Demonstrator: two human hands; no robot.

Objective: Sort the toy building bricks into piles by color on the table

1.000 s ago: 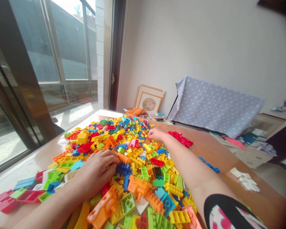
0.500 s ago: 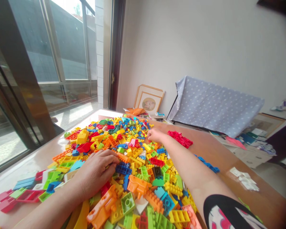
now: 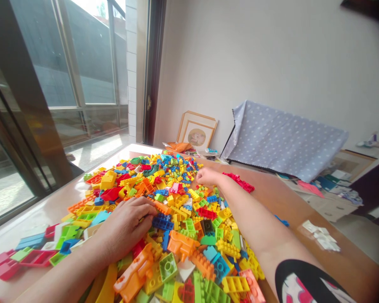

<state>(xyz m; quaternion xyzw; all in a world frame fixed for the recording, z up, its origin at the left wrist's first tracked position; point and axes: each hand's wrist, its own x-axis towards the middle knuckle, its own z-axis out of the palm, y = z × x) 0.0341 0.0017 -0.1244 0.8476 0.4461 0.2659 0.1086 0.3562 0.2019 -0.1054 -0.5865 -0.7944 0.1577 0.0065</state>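
A wide heap of mixed plastic toy bricks (image 3: pixel 205 213) covers the tabletop, in yellow, orange, green, blue and red. On its near left part lies my left hand (image 3: pixel 131 221), palm down, with a gap between thumb and index finger; its fingertips reach toward a dark blue brick (image 3: pixel 162 221). My right hand (image 3: pixel 206 176) is closed at the heap's far right edge, beside small bricks. Whatever its curled fingers hold, if anything, is hidden. A separate pile of red bricks (image 3: pixel 240 182) sits just right of it, partly covered by my right forearm.
White bricks (image 3: pixel 322 235) form a small group on the right of the table (image 3: pixel 290 202). A few blue bricks (image 3: pixel 281 220) show past my forearm. Behind the table stand a dotted cloth cover (image 3: pixel 287 134) and a framed picture (image 3: pixel 196 136). Glass windows (image 3: pixel 91 63) are at left.
My right hand has shifted slightly toward the right, and its forearm now covers more of the red pile and the blue bricks. My left hand stays in place on the heap.
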